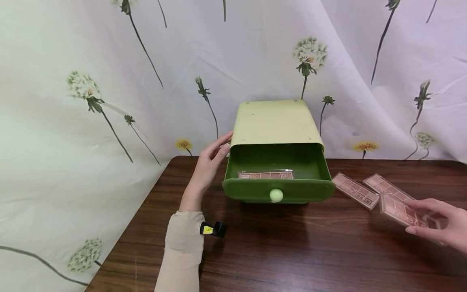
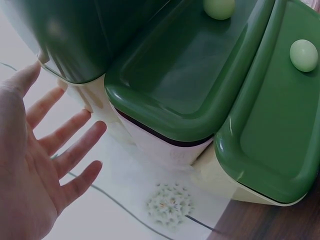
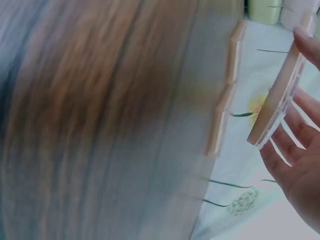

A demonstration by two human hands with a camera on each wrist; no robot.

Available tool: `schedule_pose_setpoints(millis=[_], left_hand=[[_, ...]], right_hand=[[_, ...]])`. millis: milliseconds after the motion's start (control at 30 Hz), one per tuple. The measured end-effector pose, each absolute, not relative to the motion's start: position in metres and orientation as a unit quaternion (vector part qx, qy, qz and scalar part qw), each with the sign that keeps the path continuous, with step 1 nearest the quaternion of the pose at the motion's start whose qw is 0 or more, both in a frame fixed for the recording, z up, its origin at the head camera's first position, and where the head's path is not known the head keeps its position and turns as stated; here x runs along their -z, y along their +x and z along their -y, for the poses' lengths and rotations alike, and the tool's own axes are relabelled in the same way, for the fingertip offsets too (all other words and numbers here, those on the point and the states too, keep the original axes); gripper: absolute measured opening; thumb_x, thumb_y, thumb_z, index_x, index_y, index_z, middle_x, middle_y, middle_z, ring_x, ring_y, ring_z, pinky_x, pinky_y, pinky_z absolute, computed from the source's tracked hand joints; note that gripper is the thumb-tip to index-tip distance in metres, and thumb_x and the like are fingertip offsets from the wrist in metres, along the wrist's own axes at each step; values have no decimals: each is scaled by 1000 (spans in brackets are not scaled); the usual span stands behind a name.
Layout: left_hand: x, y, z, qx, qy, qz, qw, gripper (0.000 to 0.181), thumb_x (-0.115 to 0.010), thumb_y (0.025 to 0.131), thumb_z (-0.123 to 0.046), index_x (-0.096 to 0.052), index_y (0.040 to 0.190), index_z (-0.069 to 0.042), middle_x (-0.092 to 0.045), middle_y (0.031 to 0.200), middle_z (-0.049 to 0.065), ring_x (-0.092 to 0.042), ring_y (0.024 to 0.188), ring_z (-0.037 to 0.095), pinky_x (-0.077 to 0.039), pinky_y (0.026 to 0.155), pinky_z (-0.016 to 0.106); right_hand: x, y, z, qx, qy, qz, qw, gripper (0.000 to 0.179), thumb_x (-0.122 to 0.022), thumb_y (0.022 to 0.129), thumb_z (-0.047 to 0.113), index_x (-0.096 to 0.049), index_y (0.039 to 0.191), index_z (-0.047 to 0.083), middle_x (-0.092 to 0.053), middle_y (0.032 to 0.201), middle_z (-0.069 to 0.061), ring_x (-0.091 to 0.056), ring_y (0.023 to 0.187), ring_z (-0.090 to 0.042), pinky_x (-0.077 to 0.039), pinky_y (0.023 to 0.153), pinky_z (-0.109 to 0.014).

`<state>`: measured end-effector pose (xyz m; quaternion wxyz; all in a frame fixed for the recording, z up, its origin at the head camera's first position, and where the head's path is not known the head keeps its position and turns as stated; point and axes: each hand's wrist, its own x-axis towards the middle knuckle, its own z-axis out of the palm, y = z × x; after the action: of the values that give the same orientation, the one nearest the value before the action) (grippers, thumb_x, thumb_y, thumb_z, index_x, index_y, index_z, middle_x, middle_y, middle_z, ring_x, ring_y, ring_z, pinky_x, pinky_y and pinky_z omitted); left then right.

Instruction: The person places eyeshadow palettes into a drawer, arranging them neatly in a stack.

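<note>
My right hand [image 1: 446,223] pinches a clear-lidded eyeshadow palette [image 1: 403,213] between thumb and fingers at the right of the head view. The right wrist view shows this palette [image 3: 280,92] edge-on and tilted. Straight fingers of my left hand [image 1: 208,166] touch the left side of a pale yellow-green cabinet [image 1: 277,121]. In the left wrist view, that hand [image 2: 45,150] is spread beside the cabinet. Its top green drawer [image 1: 248,190], with a round light green knob [image 1: 276,195], is pulled out. Inside lies another palette [image 1: 266,175], partly hidden by the drawer front.
Two more palettes, a nearer one [image 1: 355,190] and a farther one [image 1: 388,186], lie right of the cabinet on the dark wooden table [image 1: 292,251]. Two lower drawers [image 2: 175,75] are pushed in. A dandelion-print cloth [image 1: 255,48] hangs behind.
</note>
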<state>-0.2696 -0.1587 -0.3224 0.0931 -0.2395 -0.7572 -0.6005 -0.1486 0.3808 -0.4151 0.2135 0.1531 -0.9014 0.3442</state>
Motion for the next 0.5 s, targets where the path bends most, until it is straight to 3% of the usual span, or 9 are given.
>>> schedule_pose_setpoints(millis=[500], left_hand=[[324, -270, 159, 592, -238, 764, 98, 43, -51, 103, -40, -51, 146, -32, -52, 143, -6, -49, 130, 14, -39, 106, 46]], right_hand=[[382, -135, -340, -366, 177, 874, 266, 74, -89, 54, -10, -71, 123, 8, -57, 115, 31, -47, 107, 13, -26, 89, -2]])
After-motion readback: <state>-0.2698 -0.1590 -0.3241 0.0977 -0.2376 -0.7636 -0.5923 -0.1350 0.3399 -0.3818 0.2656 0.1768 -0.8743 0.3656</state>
